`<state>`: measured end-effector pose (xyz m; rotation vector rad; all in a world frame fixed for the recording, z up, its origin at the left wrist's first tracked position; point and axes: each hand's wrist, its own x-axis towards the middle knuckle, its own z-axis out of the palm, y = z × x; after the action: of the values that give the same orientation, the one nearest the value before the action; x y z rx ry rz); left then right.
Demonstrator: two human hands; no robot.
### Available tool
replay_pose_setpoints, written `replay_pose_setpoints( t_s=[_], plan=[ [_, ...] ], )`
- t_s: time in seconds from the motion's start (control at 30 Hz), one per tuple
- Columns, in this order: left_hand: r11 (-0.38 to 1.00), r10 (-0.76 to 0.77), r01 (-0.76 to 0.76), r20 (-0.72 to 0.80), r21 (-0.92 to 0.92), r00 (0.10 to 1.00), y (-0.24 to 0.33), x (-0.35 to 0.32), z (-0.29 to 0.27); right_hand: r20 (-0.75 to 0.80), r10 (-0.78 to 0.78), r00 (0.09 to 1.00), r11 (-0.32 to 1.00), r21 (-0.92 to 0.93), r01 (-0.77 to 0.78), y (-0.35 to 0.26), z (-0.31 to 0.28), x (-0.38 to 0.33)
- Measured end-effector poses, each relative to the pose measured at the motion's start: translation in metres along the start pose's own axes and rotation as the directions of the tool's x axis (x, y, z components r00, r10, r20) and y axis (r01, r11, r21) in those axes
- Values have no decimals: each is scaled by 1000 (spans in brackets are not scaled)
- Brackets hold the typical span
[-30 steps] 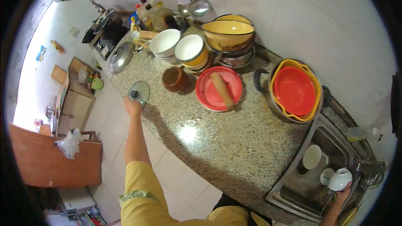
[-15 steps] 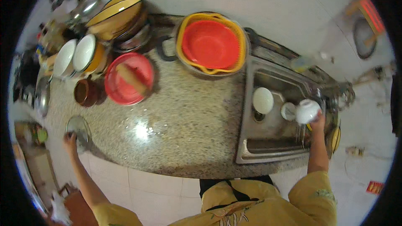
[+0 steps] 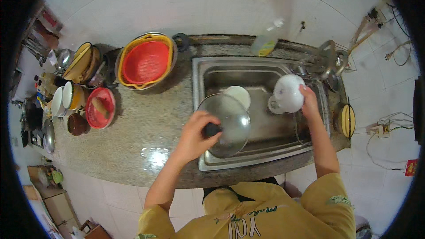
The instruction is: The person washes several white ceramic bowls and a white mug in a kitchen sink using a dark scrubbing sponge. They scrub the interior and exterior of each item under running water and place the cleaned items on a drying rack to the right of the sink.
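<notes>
My left hand [image 3: 198,133] is closed around the black knob [image 3: 211,129] of a round glass lid [image 3: 234,135]. The lid is tilted over the left part of the steel sink [image 3: 261,152]. My right hand [image 3: 310,102] grips a white bowl [image 3: 290,92] by its side, with the bowl's outer face toward me, above the sink's right half. Partly behind the lid, a white dish [image 3: 239,96] lies in the basin. A small whitish round piece [image 3: 274,105] shows beside the held bowl; its kind is unclear.
A metal faucet [image 3: 328,64] rises at the sink's back right. Behind the sink stands a clear bottle [image 3: 268,40]. Left on the stone counter [image 3: 137,150] are a pot holding red and yellow baskets [image 3: 147,62], a pink basket [image 3: 101,118], a brown pot [image 3: 77,125] and stacked bowls [image 3: 79,66].
My left hand has carried the glass lid from the counter's far left end over to the sink. The view has swung right. My right hand still holds the white bowl over the sink.
</notes>
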<state>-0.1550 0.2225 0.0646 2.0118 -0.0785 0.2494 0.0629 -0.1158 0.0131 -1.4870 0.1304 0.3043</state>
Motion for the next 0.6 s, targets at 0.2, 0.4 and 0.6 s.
replay_pose_setpoints(
  t_s=[0.2,0.4,0.6],
  plan=[
    [965,-191,137,245,222,950,-34,47,202,173,-30,985,996,-81,45,7,-32,20],
    [821,-471,358,175,444,864,-112,49,329,302,132,944,928,297,-225,24,-60,28],
    [721,-606,544,10,430,795,-154,40,369,331,125,935,908,341,-243,30,-59,23]
  ],
)
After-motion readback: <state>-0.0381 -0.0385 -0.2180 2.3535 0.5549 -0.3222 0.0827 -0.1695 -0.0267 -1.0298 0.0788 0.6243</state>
